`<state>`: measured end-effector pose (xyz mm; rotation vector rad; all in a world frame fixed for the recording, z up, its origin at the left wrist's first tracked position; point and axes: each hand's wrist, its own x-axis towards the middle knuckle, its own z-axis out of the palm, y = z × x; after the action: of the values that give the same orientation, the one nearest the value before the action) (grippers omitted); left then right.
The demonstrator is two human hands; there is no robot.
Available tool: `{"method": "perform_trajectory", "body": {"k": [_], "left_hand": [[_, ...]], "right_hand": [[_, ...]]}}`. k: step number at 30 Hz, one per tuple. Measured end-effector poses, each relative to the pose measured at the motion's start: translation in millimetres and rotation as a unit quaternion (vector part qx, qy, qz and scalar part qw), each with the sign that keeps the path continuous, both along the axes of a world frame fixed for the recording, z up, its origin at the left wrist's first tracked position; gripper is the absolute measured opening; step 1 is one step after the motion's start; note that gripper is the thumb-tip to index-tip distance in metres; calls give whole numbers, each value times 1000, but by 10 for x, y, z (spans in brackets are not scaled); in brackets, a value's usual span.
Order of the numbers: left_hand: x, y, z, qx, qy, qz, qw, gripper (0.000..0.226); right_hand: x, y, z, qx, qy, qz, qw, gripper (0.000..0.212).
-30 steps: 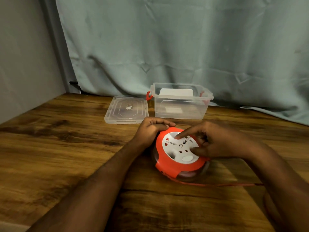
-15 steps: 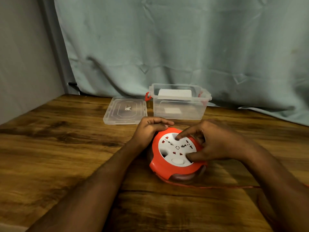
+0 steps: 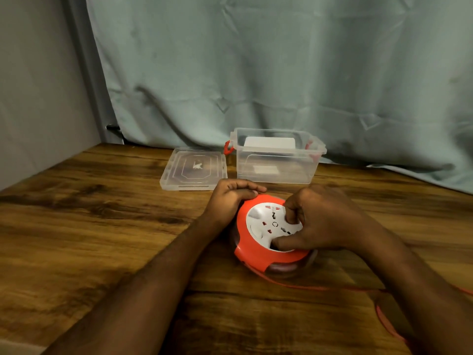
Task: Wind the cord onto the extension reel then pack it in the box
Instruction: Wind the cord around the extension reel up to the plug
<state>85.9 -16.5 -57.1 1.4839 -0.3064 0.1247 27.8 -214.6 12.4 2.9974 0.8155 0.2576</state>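
— Largest first?
— Pale green curtain [image 3: 281,73] across the back, grey wall [image 3: 38,85] at left, dark-grained wooden table [image 3: 89,226] below.
— On the table?
— Clear box [image 3: 277,156] at the far edge, open, red latches at its sides; something white inside, too blurred to name. Clear lid [image 3: 194,169] flat just left of it.
— And the reel?
— Orange extension reel [image 3: 266,237] near the middle, in front of the box, white socket face up. Left hand [image 3: 230,198] curled over its far-left rim, gripping. Right hand [image 3: 325,219] bent over the white face, fingers and thumb curled onto it, hiding the right half.
— Cord?
— Thin orange cord [image 3: 294,286] out from under the reel's near side, trailing right, passing under the right forearm, cut off at the frame's edge. Wound part under the rim hard to make out.
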Motion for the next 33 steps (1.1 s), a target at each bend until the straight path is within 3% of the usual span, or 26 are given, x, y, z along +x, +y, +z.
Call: {"method": "perform_trajectory", "body": {"k": [13,15,18,19,22,24,33], "left_hand": [[4,16,-15,30,-11,14,999,23],[8,20,-17,28,-9,15,999,22],[21,26,-16,15,-8,11,1000,22],[16,25,-11,16,-10,9,1000,22],[-2,22,12,25,-17,-4,1000,23],[-8,22,17,36,-29,-21,999,24],[-9,17,-10,62,-52,-30,996,22]], "right_hand": [[37,51,-102,49,9,-23,999,75],[25,30,-43,57,3,-19,998,64],[24,-32,71,80,41,-16,996,19],[37,-61,87,85,59,-10,995,17],[87,-138,42,82,93,30,992,52],[90,-141,40,80,116,48,989,61],[120,-209,53,90,164,23,982,55]]}}
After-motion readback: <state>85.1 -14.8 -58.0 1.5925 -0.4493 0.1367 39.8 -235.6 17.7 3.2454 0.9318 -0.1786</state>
